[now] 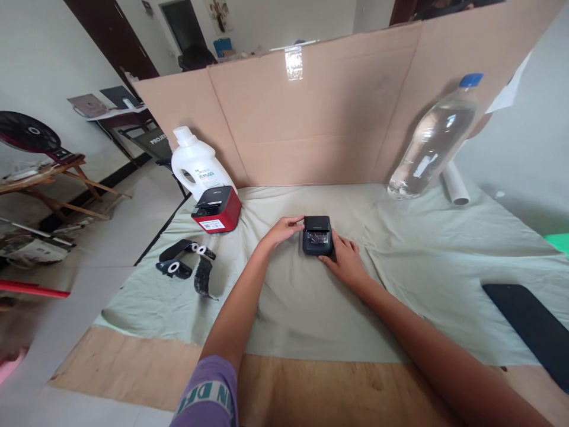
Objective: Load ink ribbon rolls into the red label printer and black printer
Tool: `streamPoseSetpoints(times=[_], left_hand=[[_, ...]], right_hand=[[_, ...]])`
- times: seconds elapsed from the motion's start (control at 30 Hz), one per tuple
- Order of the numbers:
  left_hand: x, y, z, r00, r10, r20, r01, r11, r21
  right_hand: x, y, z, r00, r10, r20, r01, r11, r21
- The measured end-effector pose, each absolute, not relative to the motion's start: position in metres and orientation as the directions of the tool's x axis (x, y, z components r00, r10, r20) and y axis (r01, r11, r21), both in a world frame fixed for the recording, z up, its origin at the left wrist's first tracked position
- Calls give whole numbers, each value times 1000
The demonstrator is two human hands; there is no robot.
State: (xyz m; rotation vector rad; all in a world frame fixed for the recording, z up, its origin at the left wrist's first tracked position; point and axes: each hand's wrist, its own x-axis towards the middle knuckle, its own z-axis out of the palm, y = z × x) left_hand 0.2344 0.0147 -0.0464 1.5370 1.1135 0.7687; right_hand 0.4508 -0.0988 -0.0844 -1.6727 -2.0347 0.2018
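A small black portable printer (317,236) lies on the cloth in front of me. Its lid is down, and a clear window shows something dark and shiny inside. From the left, my left hand (287,228) grips its upper corner, with index finger and thumb against the side near the lid. My right hand (345,256) wraps the other side, thumb at the lower front edge and fingers along the right edge. The undersides of both hands' fingers are partly hidden.
Left on the cloth (284,308) are a red-and-black printer (217,209), a white detergent bottle (202,163) and black strips with white-cored rolls (180,268). A water bottle (433,145), white tube (456,184) and black phone (528,326) lie right. Cardboard (311,118) stands behind.
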Motion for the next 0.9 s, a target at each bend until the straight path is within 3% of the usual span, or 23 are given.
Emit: streamPoseSetpoints(times=[0.2,0.37,0.47,0.67,0.9], left_hand=[[236,29,-40,371,928,-31,253,-70,965],[229,38,-29,505,852,-137,368,-69,927],[226,37,-27,568,813,-130,374,-114,920],[231,40,-26,601,789,-131,389,-145,910],[228,42,-26,671,701,-242,404,-72,912]], right_hand=[[451,-99,-82,-147,954,263,859,255,-444],[452,-99,-80,-122,960,252,847,233,-477],[452,-99,-81,-124,960,250,849,233,-473],[453,-99,-81,-125,961,248,847,234,-478],[453,-100,-81,-128,955,267,842,247,-480]])
